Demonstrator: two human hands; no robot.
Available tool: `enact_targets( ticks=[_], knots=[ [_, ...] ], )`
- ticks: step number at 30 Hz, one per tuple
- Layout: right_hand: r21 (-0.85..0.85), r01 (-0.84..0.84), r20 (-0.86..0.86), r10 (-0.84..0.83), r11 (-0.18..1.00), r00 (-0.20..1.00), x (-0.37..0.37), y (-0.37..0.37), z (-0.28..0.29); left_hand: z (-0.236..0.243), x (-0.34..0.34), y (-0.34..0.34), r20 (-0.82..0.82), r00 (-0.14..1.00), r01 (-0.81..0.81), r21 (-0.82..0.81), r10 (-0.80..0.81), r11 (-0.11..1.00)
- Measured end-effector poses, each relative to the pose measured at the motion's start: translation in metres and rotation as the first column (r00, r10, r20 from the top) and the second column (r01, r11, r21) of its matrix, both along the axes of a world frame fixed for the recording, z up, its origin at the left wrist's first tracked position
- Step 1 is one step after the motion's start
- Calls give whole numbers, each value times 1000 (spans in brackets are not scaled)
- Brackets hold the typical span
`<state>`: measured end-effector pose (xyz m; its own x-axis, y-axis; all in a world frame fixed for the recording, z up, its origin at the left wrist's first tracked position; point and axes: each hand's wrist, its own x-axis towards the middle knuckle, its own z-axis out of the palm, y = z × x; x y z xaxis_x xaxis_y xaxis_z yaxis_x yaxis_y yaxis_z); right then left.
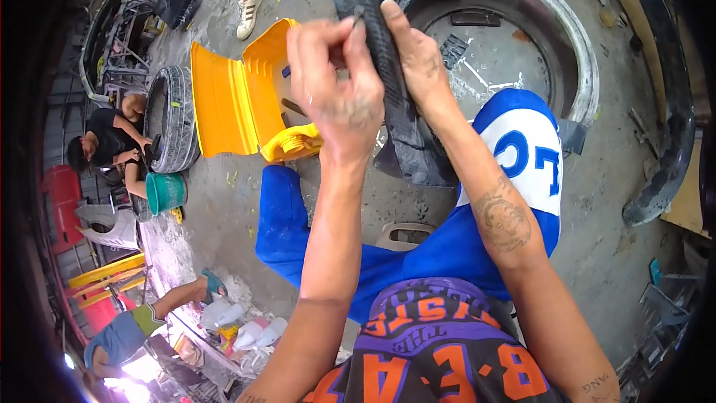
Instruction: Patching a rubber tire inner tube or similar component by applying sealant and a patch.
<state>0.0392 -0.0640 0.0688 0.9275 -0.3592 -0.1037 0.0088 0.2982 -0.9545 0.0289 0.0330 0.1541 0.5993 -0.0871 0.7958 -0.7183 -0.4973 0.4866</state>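
Observation:
A long black panel with a woven-looking, carbon-fibre-like surface (383,56) stands tilted in front of me, its upper end running past the top edge of the view. My right hand (421,63) grips its right side, thumb along the edge, the other fingers mostly hidden. On the panel's left, my left hand (335,82) is closed in a pinch at the face. Between its fingertips shows a small dark piece (359,12), too small to name. The panel's lower end hangs over the floor, close to my right knee.
A big tyre-like ring (585,67) lies beyond my right knee. Yellow plastic panels (227,101) stand at the left, near a stacked tyre (170,116) and a green bucket (165,192). A curved black bumper (675,134) is far right. Other people are at the left and top.

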Motion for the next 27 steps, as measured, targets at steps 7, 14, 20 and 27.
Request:
enact_targets(
  ticks=[7,14,20,27],
  knots=[
    [134,-1,26,-3,991,1000,6,-2,0,-5,0,1,41,999,-13,48,11,999],
    [134,-13,-12,15,991,1000,6,-12,6,-7,-8,-1,-80,997,-13,69,19,998],
    [71,-24,-33,26,997,999,9,-7,3,6,-2,-2,-81,994,-65,72,71,995],
    [106,17,-10,-16,994,1000,-2,-2,8,-15,-23,45,-360,931,-69,-335,-61,940]
  ],
)
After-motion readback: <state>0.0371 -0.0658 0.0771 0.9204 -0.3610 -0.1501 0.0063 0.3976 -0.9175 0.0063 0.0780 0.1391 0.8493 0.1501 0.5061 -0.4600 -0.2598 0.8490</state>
